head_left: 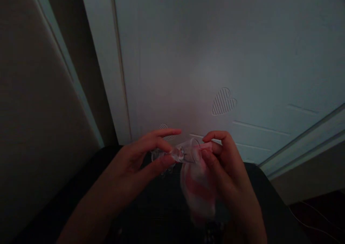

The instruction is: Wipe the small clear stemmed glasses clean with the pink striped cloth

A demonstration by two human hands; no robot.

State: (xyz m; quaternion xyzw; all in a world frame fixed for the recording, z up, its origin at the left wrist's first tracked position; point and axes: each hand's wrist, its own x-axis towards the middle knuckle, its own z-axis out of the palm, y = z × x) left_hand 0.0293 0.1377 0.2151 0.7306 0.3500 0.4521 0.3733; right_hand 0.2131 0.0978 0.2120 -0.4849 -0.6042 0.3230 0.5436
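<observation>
My left hand [145, 154] pinches a small clear cup [185, 152] near its base, thumb below and index finger above. The cup lies tilted on its side, with its wide mouth toward the right. A pink and white cloth [199, 190] hangs from my right hand [221, 157], whose thumb and fingers are closed on it at the cup's mouth. Part of the cloth seems to be at or inside the rim; the dim light hides exactly how far. Behind my left fingers, more clear glass-like pieces [168, 167] show above the dark table, partly covered.
A dark table [151, 211] with rounded corners lies under my hands. White panels with an engraved heart [224, 101] stand right behind it. A wall [48, 93] rises on the left. Dark small items [214, 229] sit at the near edge. A white cable [309, 226] runs at the lower right.
</observation>
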